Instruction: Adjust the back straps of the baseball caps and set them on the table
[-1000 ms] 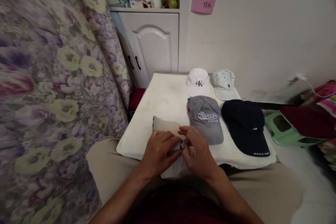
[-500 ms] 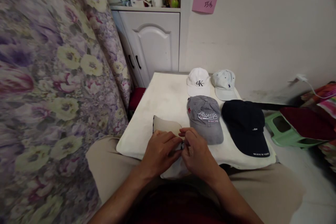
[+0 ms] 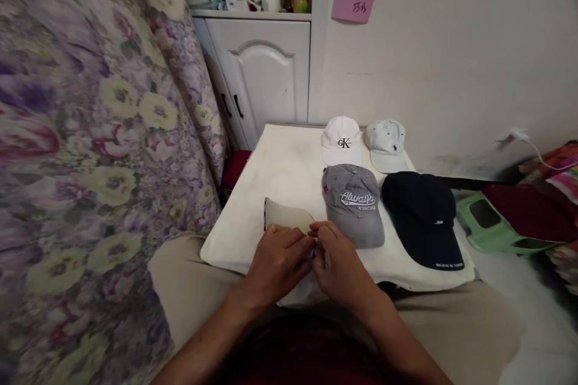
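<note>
A beige cap (image 3: 286, 215) lies at the near part of the cloth-covered table, its curved brim with a dark patterned edge showing beyond my hands. My left hand (image 3: 280, 260) is closed on the cap, fingers bent toward the right. Close beside it, my right hand (image 3: 336, 260) pinches a small dark-and-light part of the cap between thumb and fingers; the hands hide most of it. A paler section of cap shows below them. Just right of my hands rests a grey cap (image 3: 354, 207) with "Always" lettering.
Further right lies a navy cap (image 3: 422, 216). Behind stand a white CK cap (image 3: 342, 141) and a pale cap with a small logo (image 3: 386, 145). A floral curtain (image 3: 112, 162) hangs at left, a white cabinet (image 3: 266, 72) behind, a green stool (image 3: 487, 222) at right.
Both hands stay at the cap with almost the same grip. The view has shifted very slightly; the other caps have not moved.
</note>
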The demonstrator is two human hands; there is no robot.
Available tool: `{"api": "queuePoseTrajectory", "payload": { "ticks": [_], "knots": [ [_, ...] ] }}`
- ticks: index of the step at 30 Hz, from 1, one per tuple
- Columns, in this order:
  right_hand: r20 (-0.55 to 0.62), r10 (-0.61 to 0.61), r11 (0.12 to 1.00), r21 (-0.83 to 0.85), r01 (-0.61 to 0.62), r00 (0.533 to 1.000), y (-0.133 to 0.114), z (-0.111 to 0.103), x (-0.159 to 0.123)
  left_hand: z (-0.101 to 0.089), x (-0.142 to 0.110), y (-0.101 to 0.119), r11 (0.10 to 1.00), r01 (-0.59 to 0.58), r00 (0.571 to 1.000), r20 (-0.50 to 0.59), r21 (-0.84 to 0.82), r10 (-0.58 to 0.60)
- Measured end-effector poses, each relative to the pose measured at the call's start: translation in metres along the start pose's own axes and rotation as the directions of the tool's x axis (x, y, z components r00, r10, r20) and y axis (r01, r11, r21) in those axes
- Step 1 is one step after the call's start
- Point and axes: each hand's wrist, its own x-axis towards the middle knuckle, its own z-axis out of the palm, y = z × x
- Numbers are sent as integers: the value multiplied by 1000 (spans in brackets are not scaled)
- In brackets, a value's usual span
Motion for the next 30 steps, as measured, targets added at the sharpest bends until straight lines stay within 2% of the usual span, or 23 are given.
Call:
{"api": "queuePoseTrajectory", "payload": {
  "ticks": [6, 15, 20, 25, 30],
  "knots": [
    [-13, -11, 999, 31, 12, 1000, -2, -5, 1, -1, 0, -1, 1000, -10, 1000, -7, -5, 10],
    [-7, 49, 997, 57, -49, 999, -3, -8, 0, 0, 0, -3, 1000, -14, 1000, -16, -14, 14],
    [-32, 92, 982, 168, -86, 995, -1, -8, 1, -2, -1, -5, 999, 25, 1000, -13, -48, -26],
    [32, 64, 962, 263, -70, 997, 2, -14, 4, -5, -2, -7, 996, 49, 998, -27, -78, -51],
    [78, 32, 956, 290, -54, 996, 4, -20, 4, -6, -1, -6, 995, 62, 998, -23, -81, -64]
  ]
}}
